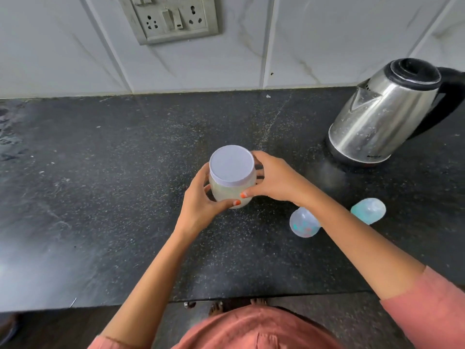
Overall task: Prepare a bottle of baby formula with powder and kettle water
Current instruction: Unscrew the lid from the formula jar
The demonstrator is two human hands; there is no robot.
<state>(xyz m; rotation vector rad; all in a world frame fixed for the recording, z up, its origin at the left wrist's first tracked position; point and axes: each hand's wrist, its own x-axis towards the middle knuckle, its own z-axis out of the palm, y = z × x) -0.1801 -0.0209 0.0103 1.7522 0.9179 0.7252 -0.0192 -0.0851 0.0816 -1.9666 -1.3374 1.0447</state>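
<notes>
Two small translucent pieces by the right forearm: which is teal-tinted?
The teal piece lies on the kettle side of the right forearm. The clear piece, on the jar side, is colourless with coloured specks.

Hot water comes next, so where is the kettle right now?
In the head view, the black-lidded stainless-steel kettle stands at the far right of the dark speckled countertop, near the tiled wall, beyond the right hand gripping the white-lidded jar.

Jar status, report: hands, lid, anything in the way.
Left hand, right hand grip jar. White lid on. Kettle back right; bottle, teal piece by right forearm, clear.
</notes>
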